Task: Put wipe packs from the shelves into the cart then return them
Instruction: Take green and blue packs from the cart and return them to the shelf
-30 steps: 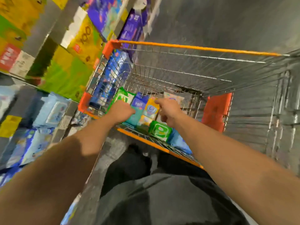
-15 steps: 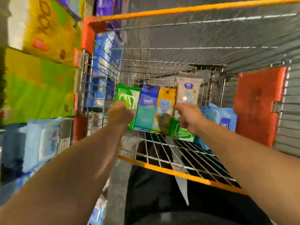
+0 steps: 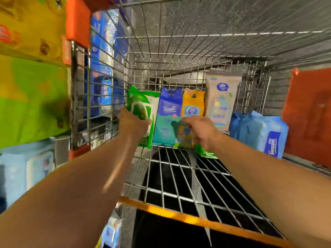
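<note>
Head view: 6 packs in the cart (image 3: 100,108). Left hand (image 3: 133,125) grips 1 green pack (image 3: 143,106); right hand (image 3: 201,130) pinches the orange pack (image 3: 192,104). Shelves (image 3: 32,97) stand left.

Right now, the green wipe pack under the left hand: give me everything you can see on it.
The green wipe pack is a soft, glossy plastic pouch, green with a white panel and a flip-lid label on its face. It stands tilted at the left end of the row in the cart, next to the wire side wall. The left hand grips its lower half, covering part of the front. Its right edge meets the blue Tempo pack.
</note>
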